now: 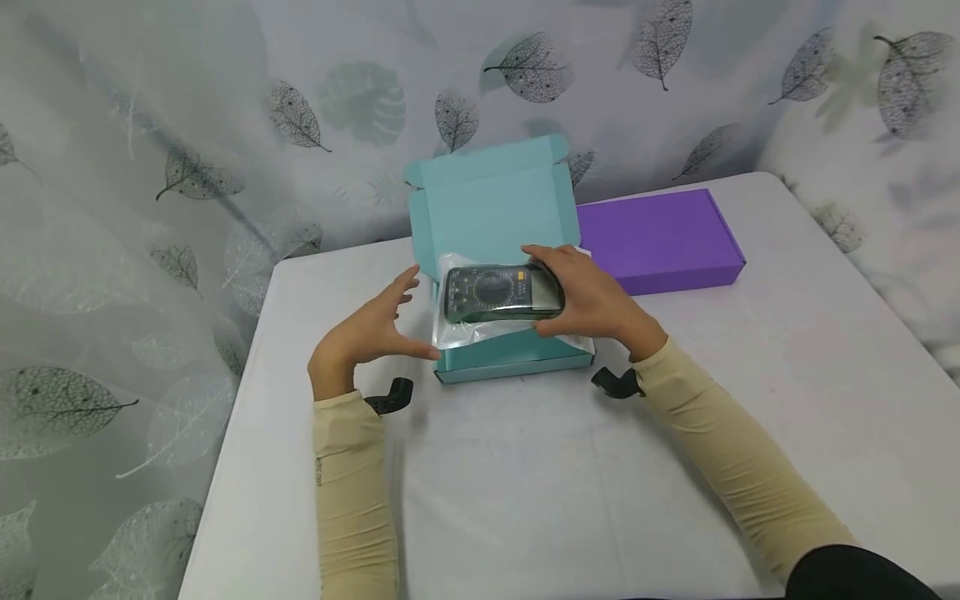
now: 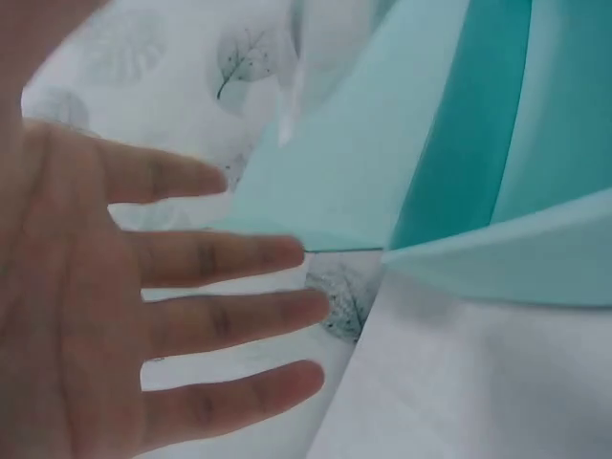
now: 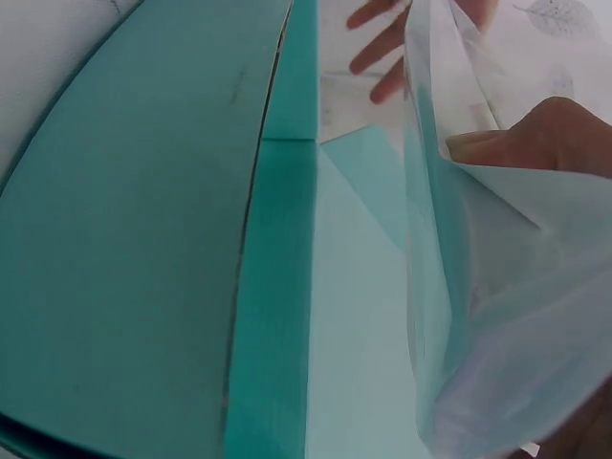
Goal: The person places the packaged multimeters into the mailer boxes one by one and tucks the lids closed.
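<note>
Head view: the right hand [image 1: 588, 292] holds the right end of a multimeter [image 1: 491, 289] in a plastic bag [image 1: 453, 336], over the open teal box [image 1: 495, 200]; the left hand [image 1: 366, 332] stands wide, fingers spread, beside the other end. The step in hand seems to be passing the multimeter into or out of the teal box, which way cannot be told; either probably calls for a level, steady grip.

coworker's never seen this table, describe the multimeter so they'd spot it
On the white table is an open teal box. Over it, the right hand holds a dark multimeter in a plastic bag. Its round dial sets it apart from the plain purple box.
</note>
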Demonstrator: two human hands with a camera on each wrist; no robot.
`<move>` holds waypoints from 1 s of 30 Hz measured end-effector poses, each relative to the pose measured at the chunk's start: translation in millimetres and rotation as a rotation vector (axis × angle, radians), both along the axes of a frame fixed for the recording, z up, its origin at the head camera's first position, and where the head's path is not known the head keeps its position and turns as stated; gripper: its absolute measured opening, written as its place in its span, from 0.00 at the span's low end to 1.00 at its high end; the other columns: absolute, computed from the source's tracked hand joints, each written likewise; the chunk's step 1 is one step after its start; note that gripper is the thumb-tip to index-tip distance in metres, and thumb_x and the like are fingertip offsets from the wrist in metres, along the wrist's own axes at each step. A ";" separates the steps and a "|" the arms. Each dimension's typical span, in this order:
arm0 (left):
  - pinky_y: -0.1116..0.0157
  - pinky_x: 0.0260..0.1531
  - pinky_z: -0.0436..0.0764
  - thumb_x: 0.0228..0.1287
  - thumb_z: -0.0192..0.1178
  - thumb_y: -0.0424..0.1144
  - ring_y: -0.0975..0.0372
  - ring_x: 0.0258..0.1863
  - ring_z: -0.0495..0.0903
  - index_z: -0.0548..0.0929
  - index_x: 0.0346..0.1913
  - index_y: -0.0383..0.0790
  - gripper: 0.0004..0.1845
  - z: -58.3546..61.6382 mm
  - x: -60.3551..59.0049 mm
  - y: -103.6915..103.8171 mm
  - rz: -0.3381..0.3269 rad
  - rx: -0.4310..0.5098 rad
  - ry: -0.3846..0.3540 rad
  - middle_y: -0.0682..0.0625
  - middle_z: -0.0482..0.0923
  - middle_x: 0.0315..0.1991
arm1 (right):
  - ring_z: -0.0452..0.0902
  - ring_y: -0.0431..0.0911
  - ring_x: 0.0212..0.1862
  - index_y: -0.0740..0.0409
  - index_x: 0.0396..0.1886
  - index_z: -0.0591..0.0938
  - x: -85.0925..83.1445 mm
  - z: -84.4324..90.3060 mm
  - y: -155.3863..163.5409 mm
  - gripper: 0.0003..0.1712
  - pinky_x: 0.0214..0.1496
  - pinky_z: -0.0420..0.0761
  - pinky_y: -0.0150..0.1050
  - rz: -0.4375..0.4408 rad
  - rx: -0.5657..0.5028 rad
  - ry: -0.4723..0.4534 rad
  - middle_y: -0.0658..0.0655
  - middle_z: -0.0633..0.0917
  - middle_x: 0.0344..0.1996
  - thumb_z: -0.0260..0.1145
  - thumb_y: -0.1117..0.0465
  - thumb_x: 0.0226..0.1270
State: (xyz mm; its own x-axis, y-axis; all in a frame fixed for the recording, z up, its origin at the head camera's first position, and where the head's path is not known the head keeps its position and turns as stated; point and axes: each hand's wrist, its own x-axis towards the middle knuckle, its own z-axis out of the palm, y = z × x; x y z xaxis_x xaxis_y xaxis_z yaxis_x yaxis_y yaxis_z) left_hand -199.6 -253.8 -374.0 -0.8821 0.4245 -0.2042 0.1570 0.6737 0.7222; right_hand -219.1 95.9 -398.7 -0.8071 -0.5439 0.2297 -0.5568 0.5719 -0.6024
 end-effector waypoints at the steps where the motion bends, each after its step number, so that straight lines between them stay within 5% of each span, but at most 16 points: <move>1: 0.44 0.70 0.64 0.45 0.86 0.54 0.48 0.78 0.56 0.41 0.86 0.54 0.74 -0.5 -0.9 1.4 -0.012 0.011 0.006 0.49 0.49 0.82 | 0.68 0.53 0.60 0.53 0.82 0.63 -0.3 -0.3 0.2 0.61 0.41 0.78 0.50 -0.002 -0.001 -0.005 0.57 0.76 0.62 0.84 0.54 0.48; 16: 0.46 0.69 0.67 0.52 0.83 0.52 0.52 0.74 0.66 0.50 0.85 0.43 0.65 -7.7 -11.5 23.4 -0.069 -0.111 0.027 0.46 0.56 0.81 | 0.70 0.54 0.56 0.53 0.83 0.61 -4.4 -14.7 -4.5 0.62 0.42 0.81 0.50 0.028 0.014 -0.054 0.60 0.74 0.63 0.83 0.55 0.49; 30: 0.48 0.57 0.78 0.54 0.81 0.52 0.49 0.62 0.76 0.56 0.82 0.35 0.60 -9.5 -12.1 33.8 -0.092 -0.247 0.021 0.40 0.71 0.71 | 0.70 0.52 0.55 0.56 0.83 0.60 -11.5 -26.8 -5.3 0.62 0.43 0.79 0.50 0.056 0.027 -0.121 0.59 0.74 0.64 0.83 0.56 0.50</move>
State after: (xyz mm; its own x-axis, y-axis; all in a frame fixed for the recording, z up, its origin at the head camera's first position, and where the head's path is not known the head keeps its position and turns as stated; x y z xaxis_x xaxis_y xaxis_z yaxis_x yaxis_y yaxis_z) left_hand -211.8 -220.1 -383.5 -0.8470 0.4432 -0.2936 0.2393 0.8110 0.5338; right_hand -230.6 90.6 -425.5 -0.7964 -0.5933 0.1173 -0.5126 0.5592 -0.6515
